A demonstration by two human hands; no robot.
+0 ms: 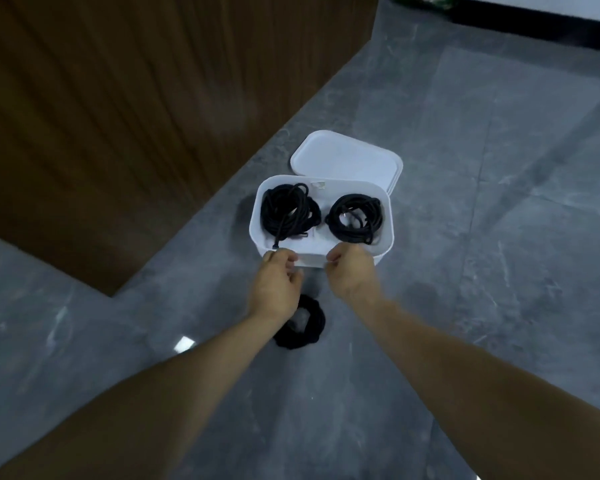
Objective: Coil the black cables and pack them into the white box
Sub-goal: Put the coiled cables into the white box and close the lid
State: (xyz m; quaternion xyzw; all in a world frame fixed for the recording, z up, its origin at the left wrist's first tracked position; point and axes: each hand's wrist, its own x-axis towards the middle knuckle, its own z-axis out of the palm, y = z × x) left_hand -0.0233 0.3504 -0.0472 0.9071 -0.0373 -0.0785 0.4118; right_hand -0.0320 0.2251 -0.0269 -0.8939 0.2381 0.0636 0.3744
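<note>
Even, soft indoor light, moderately bright. The glossy grey floor [465, 237] throws back pale glare — one sharp white glint near the left forearm [184, 342]. Shadows are faint, smudged beside the white box [326, 259]. Overall focus is soft; wide-angle stretch bends the edges — forearms balloon toward the bottom corners.

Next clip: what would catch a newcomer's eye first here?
The open white box on the grey floor, with two black cable coils inside, left coil and right coil. Both hands, left hand and right hand, are at its near rim. A third coil lies on the floor below them; the lid sits behind.
</note>
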